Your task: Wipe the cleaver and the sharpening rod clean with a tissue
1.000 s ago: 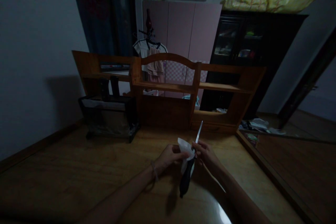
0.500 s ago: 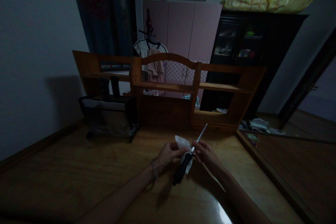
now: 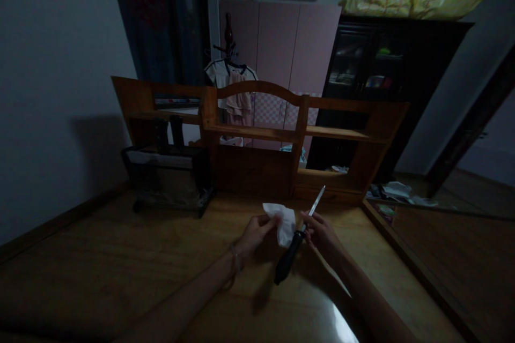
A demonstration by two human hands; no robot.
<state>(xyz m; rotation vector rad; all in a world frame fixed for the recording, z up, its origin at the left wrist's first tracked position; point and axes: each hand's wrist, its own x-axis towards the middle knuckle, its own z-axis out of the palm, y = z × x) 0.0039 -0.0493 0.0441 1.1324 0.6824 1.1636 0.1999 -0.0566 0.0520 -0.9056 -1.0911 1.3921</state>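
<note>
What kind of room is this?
Probably a bedroom or other lived-in room at home: clothes hang on a stand in front of a pink wardrobe, and stuffed yellow bags sit on top of a dark glass-fronted cabinet.

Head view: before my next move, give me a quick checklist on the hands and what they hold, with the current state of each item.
1. White tissue secured: ok, pinched in the left hand.
2. Black-handled tool secured: ok, the right hand grips its metal shaft.
3. A hand on the tool's handle: not ok, neither hand grips it.
4. Tip clear of fingers: ok, it projects beyond the right hand, pointing away from the wearer.
5. Tissue apart from tool: cannot tell, they are too close together to judge contact.
6. Knife holder clear of both hands: ok, it stands off to the left.
</note>
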